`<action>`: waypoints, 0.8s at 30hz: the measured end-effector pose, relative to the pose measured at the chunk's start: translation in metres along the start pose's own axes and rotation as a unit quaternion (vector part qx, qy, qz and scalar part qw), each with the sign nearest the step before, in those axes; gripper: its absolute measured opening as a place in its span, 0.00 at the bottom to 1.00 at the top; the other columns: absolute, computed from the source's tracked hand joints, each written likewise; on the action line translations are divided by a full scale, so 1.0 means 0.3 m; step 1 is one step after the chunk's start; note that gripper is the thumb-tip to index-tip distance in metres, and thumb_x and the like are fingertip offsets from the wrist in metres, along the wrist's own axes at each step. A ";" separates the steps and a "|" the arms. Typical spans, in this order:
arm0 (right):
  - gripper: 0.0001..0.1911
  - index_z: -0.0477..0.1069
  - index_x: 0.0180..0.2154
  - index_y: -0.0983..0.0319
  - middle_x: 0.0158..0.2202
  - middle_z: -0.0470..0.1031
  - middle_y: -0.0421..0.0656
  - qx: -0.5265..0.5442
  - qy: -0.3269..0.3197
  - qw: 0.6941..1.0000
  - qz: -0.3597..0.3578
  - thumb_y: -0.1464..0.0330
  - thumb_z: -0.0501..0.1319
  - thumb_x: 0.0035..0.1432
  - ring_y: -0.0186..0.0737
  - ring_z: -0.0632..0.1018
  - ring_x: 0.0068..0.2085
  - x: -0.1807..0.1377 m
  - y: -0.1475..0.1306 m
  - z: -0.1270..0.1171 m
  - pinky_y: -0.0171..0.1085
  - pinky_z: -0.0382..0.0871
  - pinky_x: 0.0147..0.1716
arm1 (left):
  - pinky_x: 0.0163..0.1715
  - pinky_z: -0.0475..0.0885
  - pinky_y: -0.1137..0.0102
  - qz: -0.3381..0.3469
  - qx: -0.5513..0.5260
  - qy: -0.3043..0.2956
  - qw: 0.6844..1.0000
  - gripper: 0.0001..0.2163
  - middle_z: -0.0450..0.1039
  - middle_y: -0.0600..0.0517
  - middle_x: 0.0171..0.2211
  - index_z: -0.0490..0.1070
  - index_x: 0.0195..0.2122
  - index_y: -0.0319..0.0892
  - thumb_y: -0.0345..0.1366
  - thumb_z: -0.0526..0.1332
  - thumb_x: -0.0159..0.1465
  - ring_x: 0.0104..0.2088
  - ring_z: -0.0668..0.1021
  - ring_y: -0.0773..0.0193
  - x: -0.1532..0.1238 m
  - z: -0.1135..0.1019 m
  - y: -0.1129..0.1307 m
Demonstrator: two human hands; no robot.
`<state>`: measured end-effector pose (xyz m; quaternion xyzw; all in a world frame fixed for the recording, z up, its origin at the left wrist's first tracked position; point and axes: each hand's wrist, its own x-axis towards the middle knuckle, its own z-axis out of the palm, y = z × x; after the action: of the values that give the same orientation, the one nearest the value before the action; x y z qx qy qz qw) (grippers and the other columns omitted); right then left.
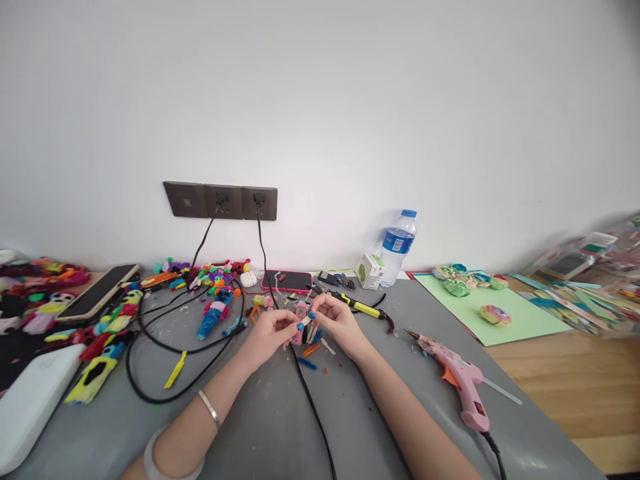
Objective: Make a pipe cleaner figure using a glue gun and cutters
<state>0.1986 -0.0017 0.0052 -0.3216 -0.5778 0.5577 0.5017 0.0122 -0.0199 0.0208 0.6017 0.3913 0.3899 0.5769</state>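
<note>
Thumb and fingertips of my left hand [274, 331] pinch one end of a short cream-coloured piece [307, 321], which looks like fuzzy pipe cleaner. My right hand [340, 325] is closed on its other end, the fingertips of both hands nearly meeting. Right under the hands lies a pink fuzzy figure [299, 337], partly hidden by the fingers. Loose pipe cleaner bits surround it: an orange one [311, 350], a dark blue one [307, 364] and a cream one [328, 346].
A pink glue gun [463, 387] lies at the right, a yellow-black tool [367, 308] behind my right hand. Black cables [150, 397] loop at the left near several pipe cleaner figures [95, 373]. A water bottle [399, 247] and small box [370, 271] stand by the wall.
</note>
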 end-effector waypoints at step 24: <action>0.12 0.71 0.37 0.60 0.33 0.71 0.40 0.011 -0.026 0.999 -0.033 0.62 0.68 0.55 0.35 0.73 0.35 -0.004 0.001 0.010 0.35 0.70 0.38 | 0.20 0.68 0.75 0.020 -0.071 0.077 0.994 0.12 0.73 0.52 0.28 0.75 0.35 0.38 0.39 0.69 0.52 0.25 0.71 0.69 0.014 -0.001 -0.027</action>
<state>0.1960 -0.0038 0.0051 -0.2821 -0.5950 0.5549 0.5083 0.0134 -0.0158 0.0128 0.5353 0.3939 0.4731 0.5784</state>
